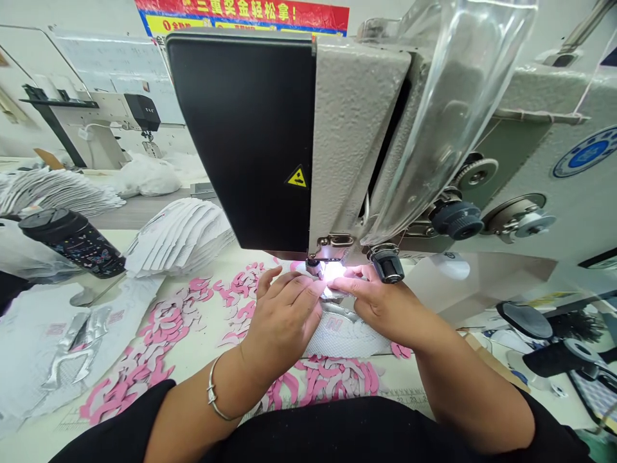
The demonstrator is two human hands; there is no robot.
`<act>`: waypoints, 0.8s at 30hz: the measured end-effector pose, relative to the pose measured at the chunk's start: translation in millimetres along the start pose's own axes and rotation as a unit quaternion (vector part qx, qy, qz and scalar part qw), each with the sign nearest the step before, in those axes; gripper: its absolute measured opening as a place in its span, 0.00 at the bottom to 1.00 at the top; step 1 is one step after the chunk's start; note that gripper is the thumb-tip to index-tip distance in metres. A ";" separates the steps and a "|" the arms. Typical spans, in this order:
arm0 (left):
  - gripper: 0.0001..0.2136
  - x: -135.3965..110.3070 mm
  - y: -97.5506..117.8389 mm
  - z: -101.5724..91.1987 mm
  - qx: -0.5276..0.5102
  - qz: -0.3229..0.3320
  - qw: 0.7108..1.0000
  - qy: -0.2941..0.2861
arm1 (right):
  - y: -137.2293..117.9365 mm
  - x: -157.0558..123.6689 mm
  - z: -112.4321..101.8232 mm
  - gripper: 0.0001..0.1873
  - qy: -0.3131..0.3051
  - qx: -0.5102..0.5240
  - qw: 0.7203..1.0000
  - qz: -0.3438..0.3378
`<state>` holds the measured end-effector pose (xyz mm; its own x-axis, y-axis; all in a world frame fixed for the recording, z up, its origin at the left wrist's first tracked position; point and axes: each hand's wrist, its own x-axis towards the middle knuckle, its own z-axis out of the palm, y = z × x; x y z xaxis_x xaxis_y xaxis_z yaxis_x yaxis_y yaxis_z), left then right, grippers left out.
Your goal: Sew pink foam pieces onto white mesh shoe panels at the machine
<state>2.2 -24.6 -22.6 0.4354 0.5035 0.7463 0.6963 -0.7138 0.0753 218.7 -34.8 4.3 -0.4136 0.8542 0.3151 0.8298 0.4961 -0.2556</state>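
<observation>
A white mesh shoe piece (pixel 344 334) lies under the needle of the large sewing machine (pixel 357 122), lit by the machine's bright lamp. My left hand (pixel 284 315) rests on its left side, fingers bent and pressed down near the presser foot (pixel 321 267). My right hand (pixel 376 299) presses the piece from the right, fingertips together at the needle. A silver bracelet (pixel 214 392) circles my left wrist.
Pink cut shapes (pixel 159 341) lie scattered over the table. A stack of white pieces (pixel 180 235) and a dark bottle (pixel 72 241) stand at the left, silver cut-outs (pixel 77 344) nearer. A second sewing machine (pixel 106 122) is behind. Black tools (pixel 554 347) sit at the right.
</observation>
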 end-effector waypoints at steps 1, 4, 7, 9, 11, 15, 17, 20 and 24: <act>0.12 0.3 -1.2 0.2 -0.002 0.001 1.000 0.003 | -4.0 -1.2 0.8 0.31 0.000 -0.010 1.000 0.006; 0.12 1.4 -5.6 -0.1 -0.015 0.004 1.000 0.008 | -15.1 -4.2 4.6 0.31 0.011 -0.046 0.999 0.023; 0.12 2.0 -9.8 -0.5 -0.029 0.007 1.000 0.003 | -21.0 -6.5 10.3 0.29 0.021 -0.074 0.996 0.041; 0.12 1.9 -11.5 -0.2 -0.035 0.008 0.999 0.002 | -21.7 -7.6 14.2 0.28 0.029 -0.079 0.995 0.046; 0.12 1.7 -12.2 0.4 -0.039 0.007 0.999 0.005 | -20.7 -8.5 17.5 0.28 0.038 -0.075 0.996 0.043; 0.12 1.3 -12.4 1.3 -0.042 0.005 0.999 0.009 | -18.3 -9.4 21.5 0.28 0.057 -0.059 0.996 0.025; 0.13 1.0 -12.8 1.5 -0.043 0.005 0.999 0.007 | -17.7 -9.5 22.7 0.28 0.066 -0.058 0.996 0.019; 0.13 0.9 -13.3 1.6 -0.045 0.006 0.999 0.007 | -17.3 -9.7 23.9 0.28 0.077 -0.060 0.995 0.017; 0.12 2.0 -13.5 1.6 -0.047 0.004 0.999 0.008 | -18.8 -11.2 26.1 0.30 0.088 -0.071 0.993 0.013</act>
<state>-5.4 -13.2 -23.1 0.4311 0.4900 0.7576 0.6356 -0.7609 0.1305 198.0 -49.7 -18.2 -0.3296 0.8195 0.4688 0.8889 0.4367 -0.1382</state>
